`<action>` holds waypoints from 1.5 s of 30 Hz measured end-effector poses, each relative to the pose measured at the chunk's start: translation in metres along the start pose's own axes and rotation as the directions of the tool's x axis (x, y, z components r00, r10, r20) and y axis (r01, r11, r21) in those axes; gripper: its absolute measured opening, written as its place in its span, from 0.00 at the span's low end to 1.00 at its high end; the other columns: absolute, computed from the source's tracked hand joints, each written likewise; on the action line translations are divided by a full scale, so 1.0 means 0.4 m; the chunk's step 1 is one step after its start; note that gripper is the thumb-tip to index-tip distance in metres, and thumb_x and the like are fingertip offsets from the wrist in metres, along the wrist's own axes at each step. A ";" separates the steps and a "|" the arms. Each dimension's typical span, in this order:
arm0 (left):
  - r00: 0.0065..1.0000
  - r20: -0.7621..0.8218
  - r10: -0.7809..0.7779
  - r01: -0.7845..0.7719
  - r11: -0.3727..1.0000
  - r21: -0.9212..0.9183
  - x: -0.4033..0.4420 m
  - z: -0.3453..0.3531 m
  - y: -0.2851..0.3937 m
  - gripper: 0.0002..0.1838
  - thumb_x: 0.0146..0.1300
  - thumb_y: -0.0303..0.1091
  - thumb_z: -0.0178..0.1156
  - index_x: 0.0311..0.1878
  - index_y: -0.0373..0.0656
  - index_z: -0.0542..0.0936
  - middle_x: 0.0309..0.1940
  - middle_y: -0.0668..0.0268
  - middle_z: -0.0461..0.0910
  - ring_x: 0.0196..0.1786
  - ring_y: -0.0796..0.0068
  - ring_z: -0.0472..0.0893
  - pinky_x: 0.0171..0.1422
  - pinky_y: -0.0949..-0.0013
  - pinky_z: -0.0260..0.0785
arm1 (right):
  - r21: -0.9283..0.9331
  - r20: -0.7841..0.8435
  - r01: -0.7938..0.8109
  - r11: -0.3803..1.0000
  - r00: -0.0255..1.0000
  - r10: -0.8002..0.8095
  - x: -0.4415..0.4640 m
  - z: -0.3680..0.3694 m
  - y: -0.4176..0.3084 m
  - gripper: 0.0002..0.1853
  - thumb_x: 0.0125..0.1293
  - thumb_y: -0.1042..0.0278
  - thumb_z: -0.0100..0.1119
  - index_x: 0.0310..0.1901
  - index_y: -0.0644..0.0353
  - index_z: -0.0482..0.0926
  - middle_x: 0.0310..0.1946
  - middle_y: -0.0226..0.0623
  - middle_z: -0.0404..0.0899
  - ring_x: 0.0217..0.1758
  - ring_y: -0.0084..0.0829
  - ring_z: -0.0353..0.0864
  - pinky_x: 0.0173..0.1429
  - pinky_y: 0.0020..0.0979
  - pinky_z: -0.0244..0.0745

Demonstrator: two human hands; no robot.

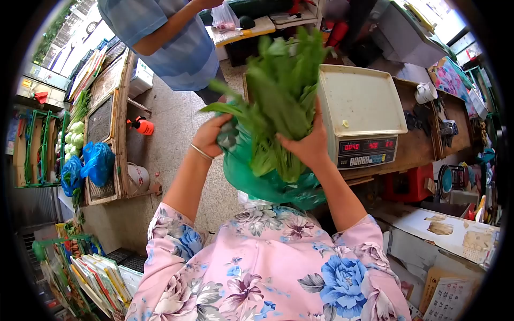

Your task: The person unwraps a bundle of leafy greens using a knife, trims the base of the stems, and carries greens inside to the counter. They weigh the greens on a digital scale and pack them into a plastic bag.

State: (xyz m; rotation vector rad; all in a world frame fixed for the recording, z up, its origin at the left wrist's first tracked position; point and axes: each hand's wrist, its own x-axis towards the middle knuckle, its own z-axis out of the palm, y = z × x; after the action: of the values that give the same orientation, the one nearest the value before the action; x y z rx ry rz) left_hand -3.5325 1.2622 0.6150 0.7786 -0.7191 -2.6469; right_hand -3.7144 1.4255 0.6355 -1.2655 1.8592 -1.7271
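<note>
My right hand [308, 136] is closed round a bunch of leafy greens [281, 96], stems down and leaves up, slightly blurred. The stem ends are at the mouth of a green plastic bag [241, 166], whose edge my left hand [213, 132] grips. The bag hangs in front of my body, and the greens hide part of its opening. To the right of my right hand stands a digital scale [364, 101] with lit red digits and a small pale scrap on its pan.
A person in a blue shirt [171, 48] stands ahead on the left. Blue plastic bags [99, 163] hang from the left stand near pale green vegetables [75, 139]. An orange spray bottle [143, 125] is on the floor. A white mug [425, 93] sits right of the scale.
</note>
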 end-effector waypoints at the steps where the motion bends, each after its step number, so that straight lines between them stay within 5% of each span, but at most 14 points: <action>1: 1.000 0.005 -0.004 0.004 1.000 -0.001 -0.014 0.028 0.024 0.17 0.64 0.32 0.45 0.56 0.39 0.67 0.46 0.59 0.75 0.45 0.68 0.77 0.49 0.66 0.72 | -0.006 -0.004 -0.001 1.000 1.000 0.001 -0.003 -0.005 -0.036 0.56 0.33 0.70 0.70 0.66 0.54 0.46 0.48 0.46 0.68 0.52 0.45 0.68 0.55 0.36 0.66; 4: 0.986 0.148 0.071 -0.055 0.992 -0.113 -0.060 0.130 0.096 0.21 0.64 0.29 0.45 0.61 0.39 0.62 0.49 0.58 0.73 0.49 0.67 0.76 0.51 0.66 0.71 | -0.318 0.448 0.267 0.910 0.888 -0.103 -0.018 -0.006 -0.076 0.57 0.29 0.65 0.71 0.66 0.47 0.49 0.36 0.44 0.68 0.40 0.44 0.68 0.44 0.39 0.62; 8: 0.954 0.199 0.225 -0.272 0.929 0.250 -0.117 0.196 0.149 0.20 0.61 0.29 0.49 0.57 0.36 0.67 0.45 0.60 0.76 0.44 0.69 0.77 0.50 0.69 0.70 | -0.505 0.557 0.325 0.800 0.831 0.014 -0.055 0.023 -0.094 0.54 0.34 0.61 0.70 0.66 0.43 0.49 0.36 0.45 0.67 0.42 0.43 0.67 0.42 0.40 0.60; 11: 0.922 0.275 0.274 -0.387 0.595 0.704 -0.178 0.224 0.155 0.15 0.58 0.32 0.55 0.45 0.33 0.77 0.36 0.64 0.79 0.38 0.79 0.77 0.44 0.76 0.69 | -0.612 0.545 0.311 0.727 0.832 0.103 -0.082 0.063 -0.097 0.50 0.35 0.57 0.69 0.64 0.41 0.53 0.36 0.44 0.67 0.42 0.42 0.67 0.43 0.40 0.60; 16: 0.871 0.492 0.001 -0.473 0.276 0.837 -0.205 0.191 0.124 0.14 0.57 0.35 0.57 0.40 0.33 0.79 0.33 0.64 0.80 0.32 0.82 0.77 0.38 0.78 0.69 | -0.672 0.507 0.272 0.689 0.847 0.160 -0.109 0.138 0.031 0.45 0.36 0.52 0.69 0.60 0.42 0.60 0.40 0.46 0.67 0.47 0.45 0.66 0.48 0.43 0.59; 20: 0.988 0.041 0.149 -0.140 0.751 0.645 -0.195 0.102 0.154 0.12 0.59 0.35 0.56 0.37 0.35 0.80 0.29 0.66 0.80 0.27 0.82 0.77 0.33 0.80 0.69 | -0.567 0.383 0.259 0.782 0.923 -0.028 -0.133 0.126 0.025 0.44 0.38 0.50 0.69 0.59 0.48 0.61 0.46 0.49 0.67 0.54 0.50 0.63 0.54 0.49 0.57; 23: 0.985 -0.039 0.169 -0.103 0.751 0.652 -0.183 0.038 0.161 0.11 0.60 0.34 0.55 0.37 0.35 0.79 0.26 0.68 0.78 0.27 0.81 0.77 0.33 0.79 0.68 | -0.061 0.288 0.086 0.994 0.956 -0.065 -0.131 0.019 0.033 0.44 0.41 0.48 0.67 0.60 0.54 0.59 0.51 0.52 0.65 0.59 0.48 0.60 0.59 0.48 0.54; 27: 0.973 -0.116 0.199 -0.085 0.781 0.619 -0.180 0.022 0.155 0.13 0.60 0.36 0.55 0.38 0.35 0.79 0.32 0.65 0.80 0.30 0.78 0.79 0.37 0.76 0.71 | -0.794 0.089 -0.199 0.574 0.896 0.435 -0.231 -0.070 0.081 0.40 0.47 0.52 0.64 0.60 0.59 0.60 0.49 0.48 0.70 0.52 0.43 0.68 0.55 0.38 0.62; 29: 0.974 -0.127 0.189 -0.070 0.779 0.623 -0.176 0.002 0.154 0.13 0.60 0.36 0.55 0.39 0.35 0.79 0.32 0.64 0.80 0.32 0.78 0.79 0.36 0.76 0.72 | -0.604 0.163 -0.452 0.656 0.736 0.657 -0.279 -0.091 0.151 0.28 0.49 0.58 0.60 0.52 0.63 0.69 0.35 0.47 0.77 0.39 0.47 0.75 0.45 0.39 0.69; 32: 0.971 -0.148 0.189 -0.061 0.789 0.611 -0.182 -0.030 0.165 0.13 0.61 0.36 0.54 0.38 0.34 0.79 0.33 0.64 0.79 0.33 0.77 0.79 0.36 0.75 0.73 | -0.582 0.236 -0.446 0.680 0.707 0.667 -0.282 -0.114 0.175 0.17 0.51 0.65 0.55 0.41 0.66 0.75 0.22 0.48 0.75 0.27 0.44 0.75 0.37 0.39 0.71; 33: 0.970 -0.156 0.188 -0.059 0.801 0.595 -0.190 -0.039 0.170 0.13 0.61 0.35 0.53 0.38 0.34 0.78 0.32 0.64 0.79 0.32 0.77 0.78 0.36 0.74 0.73 | -0.373 0.247 -0.521 0.768 0.742 0.624 -0.249 -0.124 0.126 0.09 0.53 0.69 0.52 0.32 0.65 0.77 0.19 0.43 0.75 0.23 0.33 0.75 0.29 0.35 0.71; 35: 0.962 -0.178 0.208 -0.081 0.838 0.540 -0.213 -0.057 0.177 0.12 0.61 0.35 0.53 0.38 0.34 0.78 0.31 0.64 0.78 0.32 0.77 0.78 0.35 0.73 0.73 | 0.091 0.255 -0.843 0.530 0.534 0.806 -0.133 -0.153 -0.031 0.09 0.58 0.72 0.47 0.35 0.64 0.77 0.18 0.30 0.73 0.14 0.17 0.66 0.16 0.19 0.60; 43: 0.896 -0.062 0.439 -0.392 0.850 0.353 -0.414 -0.007 0.189 0.10 0.63 0.32 0.48 0.37 0.36 0.75 0.32 0.64 0.76 0.36 0.75 0.75 0.42 0.70 0.69 | 0.347 0.449 -0.579 0.738 0.793 0.411 0.170 -0.196 -0.310 0.12 0.58 0.68 0.51 0.37 0.69 0.75 0.19 0.27 0.71 0.13 0.12 0.63 0.13 0.15 0.54; 45: 0.886 -0.012 0.463 -0.431 0.834 0.344 -0.449 0.029 0.174 0.10 0.63 0.32 0.47 0.38 0.36 0.75 0.33 0.64 0.76 0.39 0.75 0.74 0.43 0.73 0.66 | 0.311 0.264 -0.412 0.857 0.903 0.338 0.272 -0.141 -0.342 0.09 0.57 0.68 0.53 0.34 0.66 0.76 0.17 0.25 0.71 0.14 0.11 0.64 0.12 0.15 0.53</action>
State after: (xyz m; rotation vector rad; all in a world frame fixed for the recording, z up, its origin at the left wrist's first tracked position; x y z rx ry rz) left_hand -3.3843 1.2805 0.7370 0.7041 -1.1820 -2.0770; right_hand -3.7640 1.3952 0.8098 -0.8273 1.4657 -1.5638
